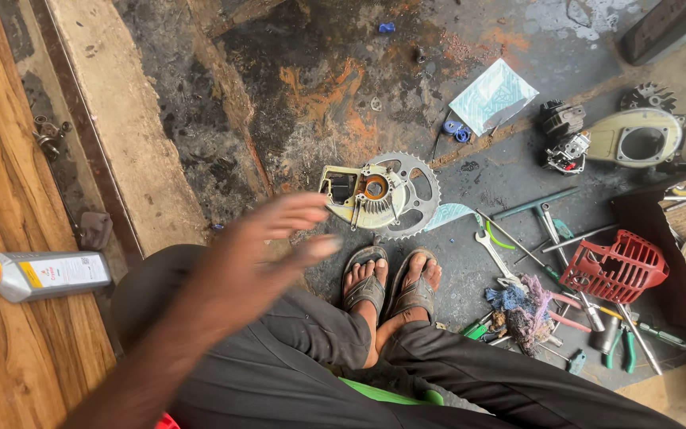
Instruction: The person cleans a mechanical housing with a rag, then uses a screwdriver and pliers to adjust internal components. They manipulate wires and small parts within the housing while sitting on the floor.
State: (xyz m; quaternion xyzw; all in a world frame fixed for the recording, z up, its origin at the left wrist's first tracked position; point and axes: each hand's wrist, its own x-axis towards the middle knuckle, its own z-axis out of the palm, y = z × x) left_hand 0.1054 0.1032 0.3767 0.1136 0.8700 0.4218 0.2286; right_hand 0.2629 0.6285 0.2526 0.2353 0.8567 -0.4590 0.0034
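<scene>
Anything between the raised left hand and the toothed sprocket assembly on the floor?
Nothing visible. The left hand, open and motion-blurred, hangs above the person's knee; the grey toothed sprocket with its cream housing lies on the stained dark floor just beyond it, ahead of the sandalled feet. Right hand not in view.

Lit evenly by soft daylight, moderately bright, without harsh glare. Faint, diffuse shadows under the parts on the floor. Heavily motion-blurred across the left hand and forearm. Sharp on the toothed sprocket plate and scattered tools. Slightly stretched by wide-angle distortion toward the corners.
</scene>
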